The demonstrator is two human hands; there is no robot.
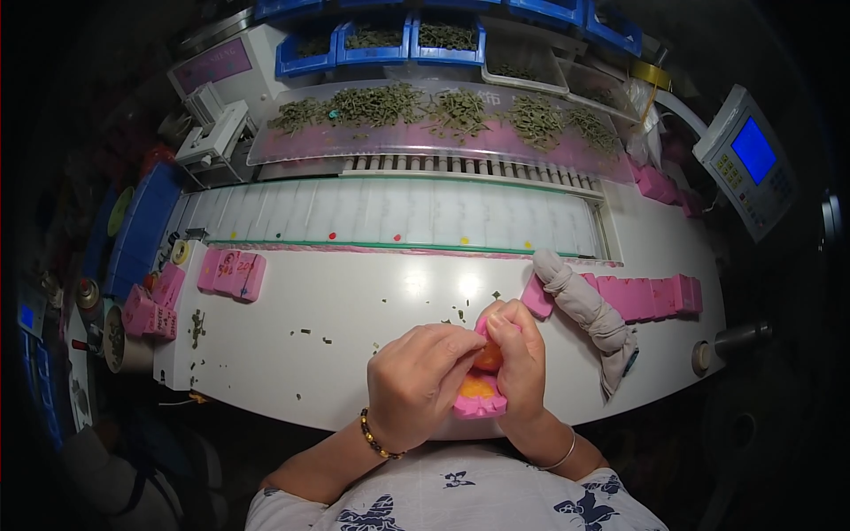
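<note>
Near the table's front edge, a pink rubber mould (480, 410) is spread apart between my hands, its orange inner faces showing. My right hand (522, 367) is closed round its right side, with the thumb bending the upper flap back. My left hand (416, 376) comes in from the left with fingers and thumb pinched together at the mould's opening. Whatever is between those fingertips is hidden. Small dark green bits (460, 314) lie scattered on the white tabletop just beyond my hands.
A rolled grey cloth (584, 301) lies right of my hands, by a row of pink moulds (637, 298). More moulds (232, 273) sit at left. Beyond are a white slatted strip (390, 212), a clear tray (345, 146) with green piece heaps, blue bins (374, 42) and a control panel (748, 159).
</note>
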